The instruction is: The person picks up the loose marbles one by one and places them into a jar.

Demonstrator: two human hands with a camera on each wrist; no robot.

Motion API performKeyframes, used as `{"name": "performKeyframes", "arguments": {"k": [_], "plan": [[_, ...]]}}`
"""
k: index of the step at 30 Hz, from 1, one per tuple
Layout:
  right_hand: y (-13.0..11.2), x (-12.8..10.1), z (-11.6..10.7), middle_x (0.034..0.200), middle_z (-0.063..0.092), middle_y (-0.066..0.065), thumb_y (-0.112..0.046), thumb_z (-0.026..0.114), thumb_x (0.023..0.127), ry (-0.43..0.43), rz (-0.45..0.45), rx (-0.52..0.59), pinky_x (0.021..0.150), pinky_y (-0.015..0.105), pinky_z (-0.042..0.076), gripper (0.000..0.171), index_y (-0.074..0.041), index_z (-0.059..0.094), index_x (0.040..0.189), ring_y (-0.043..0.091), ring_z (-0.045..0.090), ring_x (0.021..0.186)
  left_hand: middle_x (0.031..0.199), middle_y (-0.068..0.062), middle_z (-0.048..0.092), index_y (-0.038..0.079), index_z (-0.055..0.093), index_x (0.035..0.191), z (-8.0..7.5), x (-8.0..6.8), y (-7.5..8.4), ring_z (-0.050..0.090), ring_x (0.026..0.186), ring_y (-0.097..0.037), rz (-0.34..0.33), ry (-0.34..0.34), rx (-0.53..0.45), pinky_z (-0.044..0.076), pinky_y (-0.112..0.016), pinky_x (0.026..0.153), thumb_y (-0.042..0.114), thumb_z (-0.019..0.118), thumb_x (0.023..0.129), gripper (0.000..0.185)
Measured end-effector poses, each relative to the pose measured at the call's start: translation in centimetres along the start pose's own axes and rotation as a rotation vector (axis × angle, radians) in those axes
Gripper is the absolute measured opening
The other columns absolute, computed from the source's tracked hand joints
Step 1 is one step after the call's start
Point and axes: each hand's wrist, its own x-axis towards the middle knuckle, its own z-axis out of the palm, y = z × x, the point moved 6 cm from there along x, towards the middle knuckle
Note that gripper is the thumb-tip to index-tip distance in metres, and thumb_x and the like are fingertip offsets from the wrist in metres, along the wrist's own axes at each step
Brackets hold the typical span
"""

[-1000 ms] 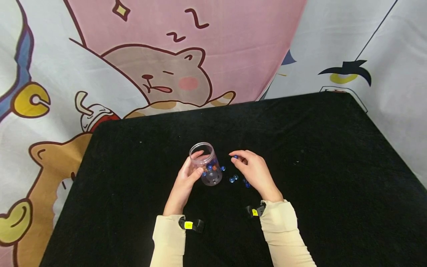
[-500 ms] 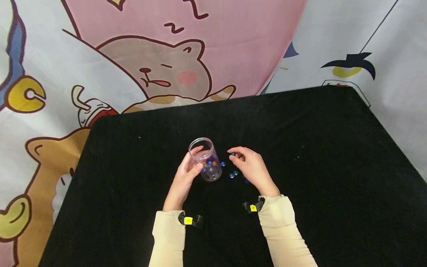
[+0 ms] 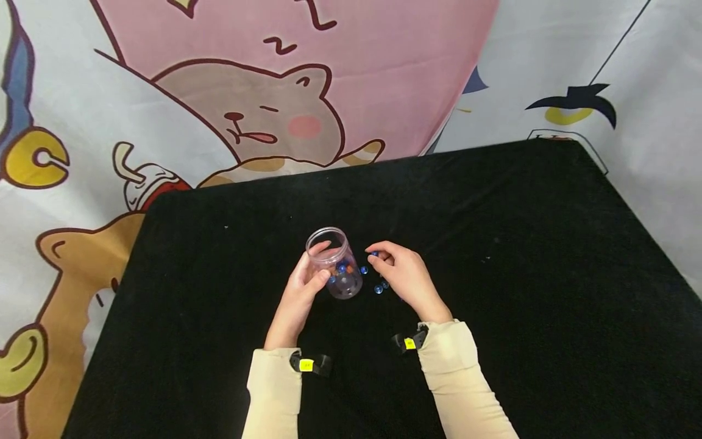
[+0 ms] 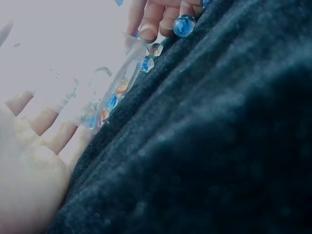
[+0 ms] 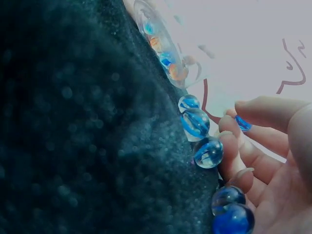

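Observation:
In the head view a clear plastic jar (image 3: 345,285) without a lid stands slightly tilted on the black cloth, with several blue and orange marbles inside. My left hand (image 3: 299,292) grips it from the left, thumb in front and fingers behind. Just right of the jar, my right hand (image 3: 407,275) pinches a blue marble (image 5: 243,124) between thumb and fingertips, above the cloth. Loose clear-and-blue marbles (image 5: 208,152) lie beneath that hand, and one marble (image 3: 364,270) sits close to the jar's right side. In the left wrist view glare washes out much of the jar.
A black cloth (image 3: 219,305) covers the table. Behind it hangs a printed cartoon curtain (image 3: 417,73), meeting the table's back edge. Two darker blue marbles (image 5: 233,218) lie near the right palm in the right wrist view.
My right hand has moved left toward the jar with the pinched marble. The left hand keeps its grip on the jar. The head view has shifted a little.

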Motion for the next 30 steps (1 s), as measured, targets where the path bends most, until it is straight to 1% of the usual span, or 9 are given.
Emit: {"name": "performKeyframes", "arguments": {"k": [4, 6, 11, 15, 18, 23, 25, 30], "plan": [[-0.5, -0.1, -0.2, 0.074, 0.054, -0.003, -0.027, 0.057, 0.087, 0.025, -0.021, 0.016, 0.049, 0.031, 0.041, 0.019, -0.021, 0.062, 0.104, 0.015, 0.049, 0.058, 0.128, -0.01, 0.048, 0.012, 0.037, 0.133, 0.0, -0.1, 0.2, 0.045, 0.117, -0.026, 0.007, -0.011, 0.008, 0.032, -0.042, 0.097, 0.007, 0.045, 0.091, 0.044], [-0.7, -0.2, -0.5, 0.073, 0.055, -0.003, -0.028, 0.056, 0.087, 0.043, -0.022, 0.027, 0.05, 0.031, 0.042, 0.018, -0.022, 0.062, 0.104, 0.015, 0.05, 0.058, 0.128, -0.009, 0.048, 0.012, 0.036, 0.134, 0.0, 0.0, 0.2, 0.044, 0.117, -0.026, 0.011, -0.014, 0.004, 0.033, -0.042, 0.097, 0.008, 0.046, 0.091, 0.044], [-1.1, -0.4, -1.0, 0.08, 0.059, -0.005, -0.033, 0.054, 0.088, 0.082, -0.027, 0.072, 0.056, 0.031, 0.045, 0.021, -0.024, 0.061, 0.106, 0.012, 0.056, 0.065, 0.128, -0.009, 0.047, 0.013, 0.036, 0.133, 0.0, 0.1, -0.2, 0.044, 0.118, -0.028, 0.001, -0.017, -0.02, 0.032, -0.042, 0.098, 0.013, 0.049, 0.091, 0.044], [-1.5, -0.7, -1.3, 0.085, 0.061, -0.007, -0.037, 0.053, 0.088, 0.137, -0.069, 0.104, 0.061, 0.029, 0.047, 0.024, -0.026, 0.061, 0.108, 0.007, 0.058, 0.071, 0.129, -0.007, 0.047, 0.017, 0.037, 0.133, -0.1, 0.2, -0.5, 0.045, 0.117, -0.025, -0.012, -0.02, -0.011, 0.032, -0.042, 0.098, 0.019, 0.051, 0.09, 0.045], [-1.9, -0.9, -1.5, 0.086, 0.059, -0.01, -0.037, 0.054, 0.087, 0.186, -0.109, 0.12, 0.061, 0.029, 0.047, 0.024, -0.027, 0.061, 0.108, 0.004, 0.057, 0.071, 0.129, -0.006, 0.048, 0.018, 0.038, 0.133, -0.1, 0.2, -0.6, 0.046, 0.117, -0.023, -0.015, -0.019, 0.0, 0.032, -0.042, 0.098, 0.023, 0.052, 0.09, 0.046], [-2.6, -1.2, -1.7, 0.086, 0.056, -0.011, -0.036, 0.055, 0.087, 0.233, -0.162, 0.152, 0.059, 0.027, 0.047, 0.022, -0.028, 0.063, 0.106, 0.004, 0.056, 0.071, 0.128, -0.008, 0.048, 0.016, 0.037, 0.133, -0.1, 0.0, -0.5, 0.046, 0.117, -0.026, -0.018, -0.015, 0.015, 0.033, -0.044, 0.097, 0.016, 0.049, 0.09, 0.044], [-2.9, -1.3, -1.7, 0.087, 0.056, -0.011, -0.036, 0.055, 0.086, 0.239, -0.175, 0.18, 0.059, 0.026, 0.047, 0.021, -0.029, 0.063, 0.105, 0.004, 0.056, 0.072, 0.127, -0.008, 0.048, 0.015, 0.037, 0.133, -0.2, 0.0, -0.5, 0.045, 0.117, -0.029, -0.023, -0.014, 0.02, 0.033, -0.044, 0.097, 0.011, 0.047, 0.091, 0.044], [-3.8, -1.5, -1.8, 0.086, 0.057, -0.011, -0.036, 0.056, 0.086, 0.237, -0.189, 0.252, 0.056, 0.027, 0.047, 0.02, -0.028, 0.065, 0.103, 0.008, 0.056, 0.07, 0.127, -0.008, 0.048, 0.015, 0.037, 0.133, -0.1, -0.2, 0.2, 0.044, 0.117, -0.031, -0.024, -0.011, 0.031, 0.033, -0.044, 0.097, 0.008, 0.045, 0.092, 0.043]]}}
